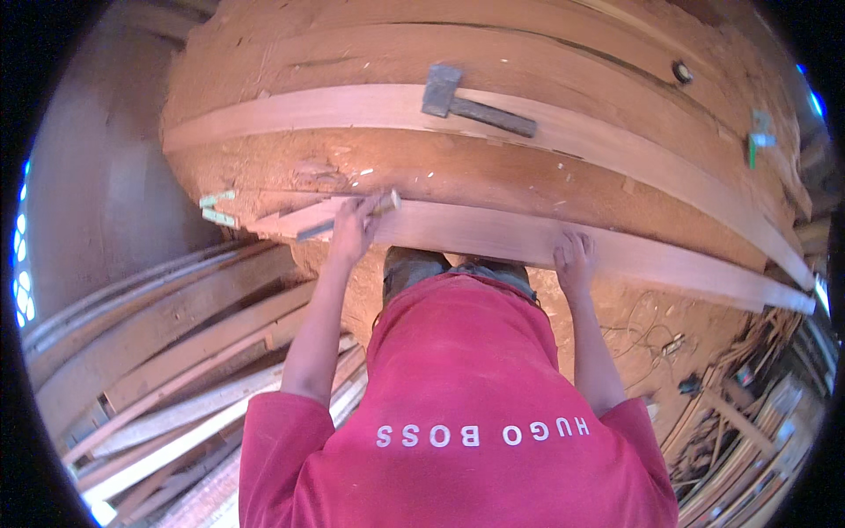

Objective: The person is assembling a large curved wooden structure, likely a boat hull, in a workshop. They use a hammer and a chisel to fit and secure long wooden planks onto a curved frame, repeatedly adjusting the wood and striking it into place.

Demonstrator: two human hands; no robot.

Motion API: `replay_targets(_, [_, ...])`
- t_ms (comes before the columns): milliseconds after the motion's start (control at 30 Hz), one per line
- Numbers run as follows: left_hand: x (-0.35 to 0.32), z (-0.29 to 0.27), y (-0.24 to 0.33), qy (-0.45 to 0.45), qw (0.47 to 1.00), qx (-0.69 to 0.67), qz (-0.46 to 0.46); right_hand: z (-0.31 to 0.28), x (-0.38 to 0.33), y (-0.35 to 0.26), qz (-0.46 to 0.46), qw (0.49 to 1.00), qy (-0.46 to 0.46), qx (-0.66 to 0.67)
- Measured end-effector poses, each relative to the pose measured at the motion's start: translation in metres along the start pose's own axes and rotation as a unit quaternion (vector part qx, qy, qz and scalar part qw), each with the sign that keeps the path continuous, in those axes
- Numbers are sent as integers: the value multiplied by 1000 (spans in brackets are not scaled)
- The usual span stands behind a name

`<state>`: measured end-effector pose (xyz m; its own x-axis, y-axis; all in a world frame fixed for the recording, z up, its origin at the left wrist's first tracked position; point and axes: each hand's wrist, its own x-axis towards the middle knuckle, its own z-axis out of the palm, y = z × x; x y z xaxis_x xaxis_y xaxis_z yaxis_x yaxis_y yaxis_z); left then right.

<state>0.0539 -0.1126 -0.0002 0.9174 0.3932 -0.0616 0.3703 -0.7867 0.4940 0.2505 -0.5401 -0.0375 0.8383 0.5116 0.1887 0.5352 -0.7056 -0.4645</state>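
My left hand (353, 227) is closed around a chisel, its pale handle (387, 203) sticking out on the right and its dark blade (315, 231) on the left. Under it lies a long reddish plank (475, 227), running along the bench's near edge. Farther right, my right hand (574, 253) grips that plank's near edge, fingers bent over the top. Beyond the hands, a hammer (491, 115) with a blocky metal head and dark handle rests on a second long plank (352, 106).
A pale green folding rule (218, 209) lies at the bench's left end. On the far right are a small green-and-white object (759, 145) and a round dark object (682, 72). Boards (194, 352) are stacked at lower left; wood strips (731, 422) and a cord (651, 339) lie at lower right.
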Motion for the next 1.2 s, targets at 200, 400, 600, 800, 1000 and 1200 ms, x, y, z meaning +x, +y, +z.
replay_targets(200, [166,-4,-25,19,991,71,113,-48,-128,53,247,965,69,-44])
replay_targets(400, [238,7,-71,15,982,43,183,-72,-282,31,497,860,94,-71])
replay_targets(600, [231,20,-86,8,983,119,141,-45,-372,-51,605,795,40,-12])
replay_targets(800, [230,17,-83,0,985,112,129,-6,-368,-100,644,751,-114,87])
replay_targets(1000, [215,15,-68,77,975,176,112,-8,-319,-105,580,801,-70,132])
replay_targets(1200, [168,42,7,239,948,116,177,-24,-307,-83,585,799,-22,138])
